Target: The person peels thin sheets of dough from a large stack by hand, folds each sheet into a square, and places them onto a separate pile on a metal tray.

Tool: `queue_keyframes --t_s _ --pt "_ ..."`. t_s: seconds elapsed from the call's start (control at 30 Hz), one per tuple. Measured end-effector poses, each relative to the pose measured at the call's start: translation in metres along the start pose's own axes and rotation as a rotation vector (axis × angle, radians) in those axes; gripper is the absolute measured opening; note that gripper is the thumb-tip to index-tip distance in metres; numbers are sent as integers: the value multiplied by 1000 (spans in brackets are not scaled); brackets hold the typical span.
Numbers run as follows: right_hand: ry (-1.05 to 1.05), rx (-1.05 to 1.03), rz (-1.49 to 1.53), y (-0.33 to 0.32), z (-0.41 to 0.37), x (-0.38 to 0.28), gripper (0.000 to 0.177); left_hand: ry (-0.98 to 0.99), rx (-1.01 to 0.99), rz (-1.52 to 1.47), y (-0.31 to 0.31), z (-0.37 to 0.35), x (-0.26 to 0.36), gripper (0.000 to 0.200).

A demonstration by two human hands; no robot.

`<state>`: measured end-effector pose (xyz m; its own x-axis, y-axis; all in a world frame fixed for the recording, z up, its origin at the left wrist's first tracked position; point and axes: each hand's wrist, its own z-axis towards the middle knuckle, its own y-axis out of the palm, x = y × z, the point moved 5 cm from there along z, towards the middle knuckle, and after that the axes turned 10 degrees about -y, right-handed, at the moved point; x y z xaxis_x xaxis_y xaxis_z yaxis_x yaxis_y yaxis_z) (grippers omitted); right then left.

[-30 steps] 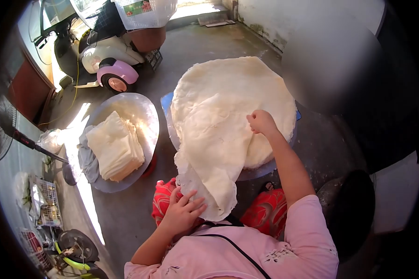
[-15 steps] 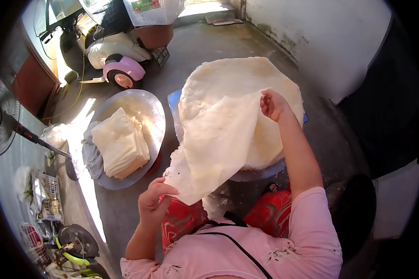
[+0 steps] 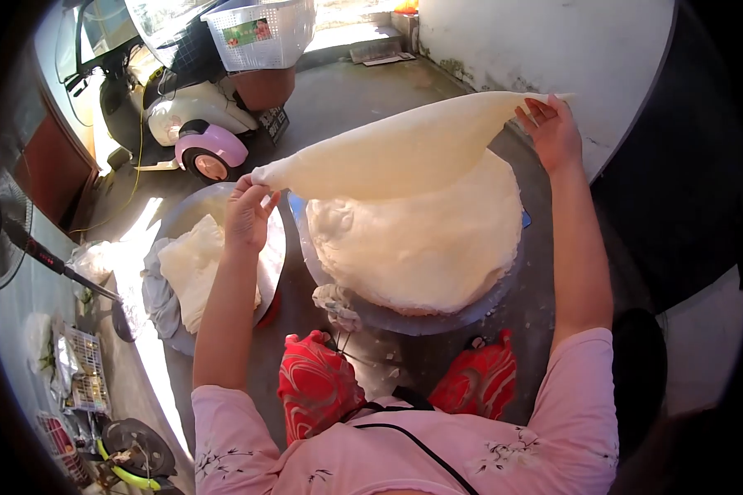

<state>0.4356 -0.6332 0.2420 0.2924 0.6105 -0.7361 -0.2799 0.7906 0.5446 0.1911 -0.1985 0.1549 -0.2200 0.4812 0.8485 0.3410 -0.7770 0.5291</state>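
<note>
My left hand (image 3: pixel 249 216) pinches one edge of a thin, pale, pancake-like sheet (image 3: pixel 396 153), over the near rim of the left tray. Up at the right, my right hand (image 3: pixel 551 136) is closed on the opposite edge. The sheet hangs stretched between both hands, above the far part of a thick round stack of similar sheets (image 3: pixel 425 247). That stack rests on a round metal tray (image 3: pixel 404 322). To the left, a pile of folded sheets (image 3: pixel 191 268) lies on another round metal tray (image 3: pixel 274 256), partly hidden by my left forearm.
A grey cloth (image 3: pixel 163 285) lies on the left tray. Behind stands a scooter (image 3: pixel 190 115) with a white basket (image 3: pixel 264 37). A fan (image 3: pixel 8 219) and wire baskets (image 3: pixel 87 371) are at the left; a white wall (image 3: pixel 545 49) is at the right.
Both hands have moved forward and apart, my right outward and my left up from near my lap. The sheet, earlier draped over the stack and drooping toward me, is now lifted and spread.
</note>
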Motion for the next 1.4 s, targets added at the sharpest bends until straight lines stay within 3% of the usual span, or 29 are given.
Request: queue_keyframes --t_s 0.1,0.17,0.23,0.3,0.4,0.53,0.6,0.63,0.7,0.87,0.93,1.07,1.13,1.17,1.3,1.4 --pt "-175 -77 68 -12 -47 -29 23 116 -72 30 -3 12 -10 18" --pt "-122 -33 70 -48 -90 -19 38 165 -66 279 -14 1 -28 21" --pt "29 75 -102 -83 -137 5 45 61 -73 421 -37 -8 -63 22" --pt "199 196 -180 -128 -178 40 36 -205 47 679 -57 -22 -96 19" --pt "365 340 -241 -169 -217 73 35 -315 -12 904 -79 -27 -129 18" --pt "458 373 -212 -170 -233 83 34 -341 135 595 -64 -21 -134 37" --pt "571 456 -156 -159 -232 78 35 -244 326 1097 -47 -17 -127 56" --pt "573 455 -151 -155 -230 75 35 -273 313 1065 -53 -9 -138 61" --pt "573 532 -206 -154 -230 69 39 -239 348 1186 -49 -5 -136 57" --pt "560 483 -268 -180 -237 85 35 -149 422 1411 -19 -14 -121 45" --pt "556 473 -260 -181 -238 87 33 12 418 1541 -12 -15 -122 40" --pt "523 500 -268 -179 -237 84 30 69 381 1352 -17 -5 -121 32" --pt "496 516 -269 -177 -235 80 30 -206 224 519 -11 -4 -114 23" --pt "468 514 -247 -176 -234 77 28 -264 193 338 -2 -12 -104 16" --pt "416 537 -210 -180 -234 71 25 -352 273 261 -16 -44 -90 13" --pt "426 533 -218 -187 -237 70 24 -413 363 471 -45 -77 -97 10"
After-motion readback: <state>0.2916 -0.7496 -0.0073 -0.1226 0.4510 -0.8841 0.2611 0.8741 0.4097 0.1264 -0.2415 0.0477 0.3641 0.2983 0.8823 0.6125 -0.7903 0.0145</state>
